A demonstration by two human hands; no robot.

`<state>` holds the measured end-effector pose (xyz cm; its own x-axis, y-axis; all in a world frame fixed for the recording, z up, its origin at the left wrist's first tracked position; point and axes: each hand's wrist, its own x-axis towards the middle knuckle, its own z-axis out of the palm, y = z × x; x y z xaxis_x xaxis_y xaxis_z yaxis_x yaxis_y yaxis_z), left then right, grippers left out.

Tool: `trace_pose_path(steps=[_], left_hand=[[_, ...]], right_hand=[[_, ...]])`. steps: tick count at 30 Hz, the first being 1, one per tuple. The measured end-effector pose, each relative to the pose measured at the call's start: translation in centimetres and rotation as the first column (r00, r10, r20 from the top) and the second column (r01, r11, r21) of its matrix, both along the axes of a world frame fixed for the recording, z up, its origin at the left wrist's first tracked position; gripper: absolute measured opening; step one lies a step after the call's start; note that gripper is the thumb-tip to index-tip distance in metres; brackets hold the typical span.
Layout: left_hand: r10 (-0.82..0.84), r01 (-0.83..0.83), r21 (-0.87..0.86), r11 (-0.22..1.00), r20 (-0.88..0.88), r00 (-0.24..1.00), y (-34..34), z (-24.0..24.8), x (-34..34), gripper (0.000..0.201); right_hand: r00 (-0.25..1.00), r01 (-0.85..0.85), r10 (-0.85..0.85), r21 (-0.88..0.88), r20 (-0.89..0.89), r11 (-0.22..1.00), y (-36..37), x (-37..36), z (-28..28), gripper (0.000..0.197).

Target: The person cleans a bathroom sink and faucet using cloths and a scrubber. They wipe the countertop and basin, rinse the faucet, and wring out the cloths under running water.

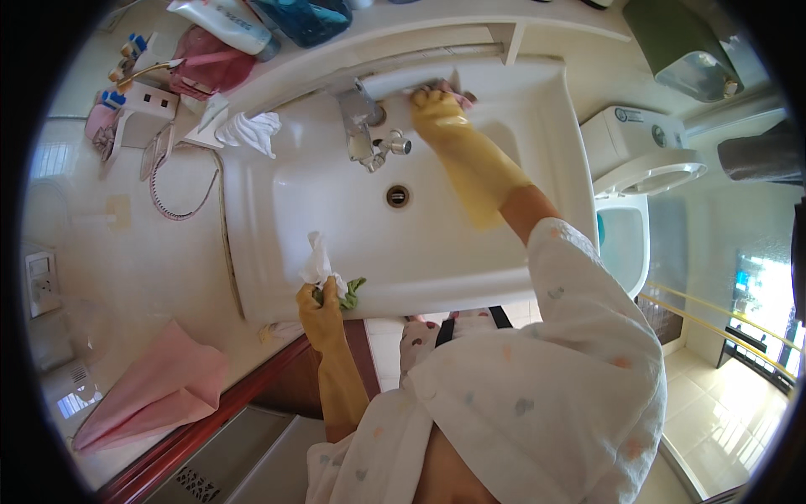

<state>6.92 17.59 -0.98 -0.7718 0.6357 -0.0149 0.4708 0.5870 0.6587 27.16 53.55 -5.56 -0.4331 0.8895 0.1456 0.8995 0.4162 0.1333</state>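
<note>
Left hand (321, 304) half-hiding green sponge (351, 291)

Both yellow-gloved: right hand (437, 109) stretched far forward, fingers curled; left hand (321, 304) drawn near, fist closed.

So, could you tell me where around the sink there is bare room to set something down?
The basin floor between the drain and the front rim is bare, as is the rim right of the left hand. It is crowded at the tap, where the right hand works, and on the bottle-filled shelf.
</note>
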Motion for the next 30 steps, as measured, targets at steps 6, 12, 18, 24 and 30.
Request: trace_pose_path(steps=[6, 12, 18, 24, 30], left_hand=[[-0.22, 0.225, 0.051, 0.973, -0.091, 0.971, -0.7, -1.4, -3.0, 0.025], [-0.231, 0.237, 0.033, 0.971, -0.127, 0.964, -0.7, -1.3, -4.5, 0.019], [-0.196, 0.204, 0.021, 0.979, -0.193, 0.961, -0.9, -2.1, -4.8, 0.019], [-0.206, 0.212, 0.009, 0.977, -0.196, 0.959, -0.2, -1.8, -4.5, 0.019], [-0.186, 0.187, -0.007, 0.982, -0.156, 0.97, -0.5, -1.7, -5.0, 0.018]], right_hand=[[0.975, 0.143, -0.101, -0.208, 0.198, 0.968, 2.8, 5.6, 1.1, 0.043], [0.887, 0.448, -0.452, -0.416, 0.096, 0.791, 0.4, 4.2, 3.9, 0.042], [0.941, 0.335, -0.326, -0.396, 0.092, 0.855, -3.8, 6.5, 5.8, 0.033], [0.928, -0.076, 0.042, -0.077, -0.37, 0.994, -1.0, 6.7, 2.0, 0.025], [0.972, -0.224, 0.223, -0.006, -0.075, 0.975, -6.0, 4.9, -0.9, 0.032]])
